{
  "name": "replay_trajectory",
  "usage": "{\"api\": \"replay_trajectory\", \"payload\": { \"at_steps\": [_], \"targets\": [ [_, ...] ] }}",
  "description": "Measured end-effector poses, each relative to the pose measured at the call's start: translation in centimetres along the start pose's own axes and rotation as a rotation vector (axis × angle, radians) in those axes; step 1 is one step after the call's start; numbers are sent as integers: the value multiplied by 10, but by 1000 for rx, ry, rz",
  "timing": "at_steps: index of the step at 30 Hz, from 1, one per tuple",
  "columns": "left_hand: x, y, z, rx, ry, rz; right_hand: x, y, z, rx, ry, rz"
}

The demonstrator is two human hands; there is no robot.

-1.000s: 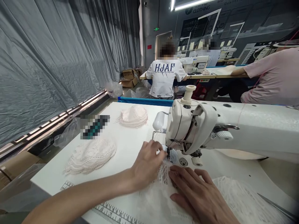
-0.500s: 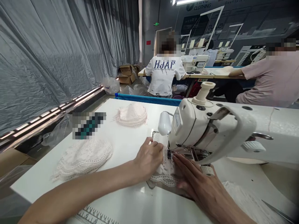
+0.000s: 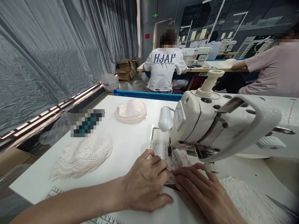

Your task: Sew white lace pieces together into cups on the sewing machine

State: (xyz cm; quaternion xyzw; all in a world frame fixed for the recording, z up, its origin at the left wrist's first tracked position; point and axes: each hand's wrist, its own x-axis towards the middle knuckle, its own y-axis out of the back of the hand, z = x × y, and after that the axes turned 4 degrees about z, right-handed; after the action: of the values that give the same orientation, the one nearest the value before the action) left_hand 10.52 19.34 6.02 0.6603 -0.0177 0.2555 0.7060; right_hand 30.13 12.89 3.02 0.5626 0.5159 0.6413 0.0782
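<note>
A white sewing machine (image 3: pixel 224 124) stands on the white table (image 3: pixel 130 140). A small piece of white lace (image 3: pixel 167 155) lies under its needle. My left hand (image 3: pixel 144 183) rests on the table just left of the lace, its fingers curled and pinching the lace's near edge. My right hand (image 3: pixel 201 193) lies flat, with fingers stretched out, on the lace in front of the needle.
A stack of white lace pieces (image 3: pixel 81 157) lies at the table's left and a pinkish stack (image 3: pixel 130 112) at the back. More lace (image 3: pixel 247 202) lies at the right front. Two people sit at other sewing tables behind. Grey plastic sheeting hangs on the left.
My left hand has drawn back toward me from beside the needle. The right hand has slid back too. The lace now lies further under the presser foot. The camera has moved closer.
</note>
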Motion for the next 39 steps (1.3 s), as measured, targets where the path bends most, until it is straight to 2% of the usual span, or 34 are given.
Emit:
{"api": "replay_trajectory", "payload": {
  "at_steps": [6, 9, 12, 18, 23, 29, 32, 39],
  "targets": [
    [1, -16, -6, 118, -10, 227, -1, 1, 3, -46, 30, -36],
    [2, -17, -8, 119, 15, 273, -9, -3, 6, -20, -8, -40],
    [3, -16, -8, 136, 6, 271, -12, -6, 6, 6, -50, -8],
    [2, -15, -7, 155, -17, 278, -7, -2, 4, 20, -18, 9],
    [2, -13, -4, 144, -28, 299, -7, 6, 6, -36, 29, -132],
    [3, -13, -3, 153, -54, 279, -11, 6, 11, -80, 77, -148],
    [2, -16, -3, 188, -64, 258, -11, 2, 11, -65, 79, -117],
    [1, -17, -1, 192, -71, 257, -3, -2, 2, -13, 6, 57]
  ]
}}
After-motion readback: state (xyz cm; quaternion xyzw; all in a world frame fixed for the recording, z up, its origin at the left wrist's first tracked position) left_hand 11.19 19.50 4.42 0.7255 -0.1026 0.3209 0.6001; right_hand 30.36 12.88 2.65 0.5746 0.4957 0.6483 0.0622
